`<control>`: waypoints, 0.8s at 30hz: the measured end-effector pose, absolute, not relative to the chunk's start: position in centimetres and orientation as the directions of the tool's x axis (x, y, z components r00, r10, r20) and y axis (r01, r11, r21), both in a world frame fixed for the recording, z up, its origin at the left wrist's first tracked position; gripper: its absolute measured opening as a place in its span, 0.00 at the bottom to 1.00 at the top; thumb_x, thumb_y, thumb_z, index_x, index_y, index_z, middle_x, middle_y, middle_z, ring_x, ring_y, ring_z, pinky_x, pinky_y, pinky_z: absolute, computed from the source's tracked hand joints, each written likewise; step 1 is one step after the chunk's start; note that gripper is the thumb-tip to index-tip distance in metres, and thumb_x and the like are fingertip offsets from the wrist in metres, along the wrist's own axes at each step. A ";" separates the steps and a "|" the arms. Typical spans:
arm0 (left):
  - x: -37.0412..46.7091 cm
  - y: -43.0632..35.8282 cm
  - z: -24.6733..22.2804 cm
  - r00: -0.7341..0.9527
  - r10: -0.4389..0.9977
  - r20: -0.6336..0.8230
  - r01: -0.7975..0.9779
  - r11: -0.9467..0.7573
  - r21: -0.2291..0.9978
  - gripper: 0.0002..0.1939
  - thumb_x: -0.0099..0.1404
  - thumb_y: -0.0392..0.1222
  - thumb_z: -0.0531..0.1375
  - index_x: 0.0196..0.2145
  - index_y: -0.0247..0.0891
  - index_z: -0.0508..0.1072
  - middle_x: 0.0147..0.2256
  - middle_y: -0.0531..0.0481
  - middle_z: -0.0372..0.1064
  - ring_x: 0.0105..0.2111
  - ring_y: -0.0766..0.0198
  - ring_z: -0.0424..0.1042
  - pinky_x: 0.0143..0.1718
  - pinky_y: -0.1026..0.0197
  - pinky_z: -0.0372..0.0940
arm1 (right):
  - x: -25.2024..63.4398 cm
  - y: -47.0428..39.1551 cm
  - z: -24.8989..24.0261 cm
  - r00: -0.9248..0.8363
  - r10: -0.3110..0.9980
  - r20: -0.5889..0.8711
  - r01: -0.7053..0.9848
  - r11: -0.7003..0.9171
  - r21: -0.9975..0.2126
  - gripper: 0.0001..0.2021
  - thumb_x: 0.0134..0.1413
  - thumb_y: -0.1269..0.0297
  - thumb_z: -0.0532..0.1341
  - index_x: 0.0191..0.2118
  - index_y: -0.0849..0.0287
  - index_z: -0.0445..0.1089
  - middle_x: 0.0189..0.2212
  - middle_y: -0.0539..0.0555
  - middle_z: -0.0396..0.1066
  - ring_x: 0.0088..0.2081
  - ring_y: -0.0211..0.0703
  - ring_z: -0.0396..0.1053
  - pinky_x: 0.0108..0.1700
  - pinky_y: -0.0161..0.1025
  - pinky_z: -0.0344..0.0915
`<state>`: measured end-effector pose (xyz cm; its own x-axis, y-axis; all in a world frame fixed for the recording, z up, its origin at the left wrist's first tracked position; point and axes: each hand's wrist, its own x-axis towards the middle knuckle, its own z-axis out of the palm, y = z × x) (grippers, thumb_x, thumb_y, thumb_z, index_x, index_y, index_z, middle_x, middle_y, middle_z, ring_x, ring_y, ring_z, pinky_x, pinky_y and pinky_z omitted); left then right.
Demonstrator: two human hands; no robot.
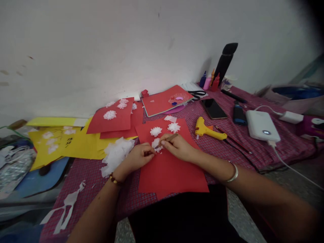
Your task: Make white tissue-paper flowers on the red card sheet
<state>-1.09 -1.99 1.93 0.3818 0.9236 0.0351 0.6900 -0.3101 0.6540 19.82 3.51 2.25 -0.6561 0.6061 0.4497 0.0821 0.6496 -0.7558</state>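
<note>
A red paper sheet [172, 172] lies in front of me, bearing white ruffled paper flowers [156, 131] near its top. My right hand [177, 145] is closed round a short brown stick [173, 137], perhaps a pencil. Its lower end meets a partly formed white flower [155, 143]. Curled at the sheet's left side, my left hand [140, 155] has its fingertips pinched together near that flower; anything between them is too small to make out. Beside the left hand sits a pile of white tissue paper pieces [116, 153].
Red sheets with white flowers [111, 125] and yellow paper [82, 143] lie at left. To the right are a yellow glue gun [209, 130], a phone [214, 108], a white power bank [263, 125] with cables and a blue cutter [239, 114]. Scissors [196, 94] and paint bottles [207, 82] stand behind.
</note>
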 end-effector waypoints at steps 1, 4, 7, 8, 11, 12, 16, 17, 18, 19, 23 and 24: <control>-1.3 -2.0 2.0 0.406 0.914 0.006 0.680 -0.306 0.667 0.09 0.60 0.34 0.55 0.33 0.37 0.76 0.32 0.50 0.73 0.31 0.67 0.69 0.33 0.66 0.62 | 19.8 3.5 2.1 -0.664 0.597 0.450 0.070 0.649 -0.758 0.12 0.63 0.68 0.50 0.32 0.61 0.68 0.30 0.54 0.71 0.32 0.38 0.68 0.36 0.36 0.63; -2.3 -2.3 2.2 0.438 0.890 -0.127 0.671 -0.230 0.705 0.12 0.62 0.37 0.55 0.40 0.38 0.77 0.35 0.50 0.76 0.32 0.65 0.72 0.34 0.65 0.63 | 19.7 3.5 1.9 -0.696 0.566 0.441 0.054 0.654 -0.754 0.12 0.63 0.68 0.50 0.34 0.61 0.70 0.32 0.54 0.72 0.34 0.39 0.70 0.39 0.36 0.65; -3.0 -2.4 2.7 0.456 0.867 -0.202 0.672 -0.187 0.717 0.14 0.62 0.39 0.55 0.43 0.39 0.77 0.38 0.50 0.77 0.34 0.64 0.72 0.36 0.64 0.64 | 19.7 3.4 1.8 -0.727 0.537 0.429 0.079 0.685 -0.724 0.13 0.63 0.69 0.50 0.33 0.62 0.70 0.33 0.56 0.73 0.35 0.39 0.71 0.40 0.37 0.65; -3.2 -2.5 2.9 0.464 0.862 -0.206 0.673 -0.191 0.715 0.14 0.62 0.38 0.56 0.42 0.38 0.77 0.38 0.50 0.77 0.35 0.64 0.72 0.36 0.64 0.64 | 19.7 3.3 1.8 -0.732 0.529 0.429 0.092 0.701 -0.707 0.13 0.63 0.69 0.50 0.33 0.62 0.70 0.33 0.56 0.73 0.35 0.40 0.71 0.41 0.37 0.65; -3.3 -2.5 3.3 0.454 0.862 -0.224 0.687 -0.178 0.704 0.10 0.61 0.38 0.56 0.35 0.36 0.76 0.31 0.51 0.74 0.30 0.67 0.69 0.31 0.66 0.61 | 19.7 3.3 1.8 -0.742 0.520 0.423 0.142 0.739 -0.659 0.13 0.63 0.69 0.50 0.33 0.62 0.71 0.34 0.58 0.74 0.36 0.41 0.71 0.41 0.38 0.65; -3.3 -2.5 3.4 0.435 0.870 -0.232 0.698 -0.163 0.697 0.09 0.60 0.39 0.56 0.32 0.35 0.75 0.27 0.52 0.72 0.26 0.68 0.66 0.28 0.67 0.59 | 19.8 3.3 1.8 -0.742 0.523 0.418 0.159 0.744 -0.649 0.13 0.63 0.70 0.50 0.33 0.62 0.71 0.35 0.58 0.74 0.36 0.41 0.71 0.41 0.38 0.66; -3.1 -2.4 3.2 0.362 0.912 -0.193 0.744 -0.159 0.648 0.08 0.60 0.40 0.55 0.25 0.35 0.69 0.21 0.56 0.62 0.22 0.70 0.57 0.23 0.67 0.52 | 19.9 3.3 1.9 -0.728 0.541 0.422 0.191 0.751 -0.632 0.13 0.63 0.70 0.50 0.34 0.62 0.71 0.36 0.59 0.74 0.38 0.42 0.71 0.43 0.39 0.66; -3.0 -2.4 3.1 0.349 0.921 -0.175 0.752 -0.164 0.638 0.09 0.60 0.40 0.54 0.24 0.36 0.68 0.21 0.56 0.61 0.22 0.70 0.57 0.23 0.67 0.51 | 19.9 3.2 1.9 -0.723 0.545 0.424 0.193 0.749 -0.634 0.13 0.63 0.69 0.50 0.34 0.62 0.72 0.36 0.58 0.74 0.38 0.42 0.71 0.42 0.39 0.66; -3.0 -2.3 3.0 0.340 0.926 -0.163 0.758 -0.167 0.631 0.09 0.60 0.40 0.54 0.24 0.36 0.67 0.22 0.56 0.61 0.22 0.70 0.57 0.24 0.66 0.51 | 19.9 3.2 1.9 -0.721 0.548 0.425 0.192 0.747 -0.637 0.13 0.63 0.69 0.50 0.34 0.62 0.72 0.36 0.58 0.74 0.38 0.42 0.71 0.42 0.39 0.66; -2.9 -2.3 2.8 0.332 0.931 -0.154 0.763 -0.168 0.625 0.09 0.60 0.41 0.54 0.24 0.36 0.67 0.22 0.56 0.60 0.22 0.70 0.56 0.24 0.66 0.51 | 19.9 3.2 1.9 -0.720 0.548 0.425 0.190 0.745 -0.639 0.13 0.63 0.69 0.50 0.35 0.61 0.72 0.36 0.58 0.74 0.38 0.41 0.71 0.42 0.39 0.66; -2.7 -2.2 2.6 0.305 0.941 -0.144 0.783 -0.162 0.601 0.09 0.61 0.42 0.54 0.25 0.36 0.66 0.22 0.56 0.60 0.23 0.69 0.56 0.24 0.66 0.50 | 19.8 3.2 1.6 -0.746 0.517 0.420 0.189 0.769 -0.610 0.14 0.63 0.69 0.50 0.36 0.62 0.73 0.38 0.58 0.75 0.41 0.42 0.72 0.45 0.40 0.66; -2.7 -2.2 2.5 0.301 0.943 -0.140 0.785 -0.161 0.598 0.10 0.61 0.42 0.54 0.25 0.36 0.66 0.22 0.56 0.60 0.23 0.69 0.57 0.24 0.66 0.50 | 19.8 3.2 1.5 -0.751 0.512 0.417 0.196 0.776 -0.600 0.13 0.63 0.69 0.50 0.37 0.61 0.73 0.39 0.58 0.75 0.42 0.42 0.72 0.47 0.40 0.66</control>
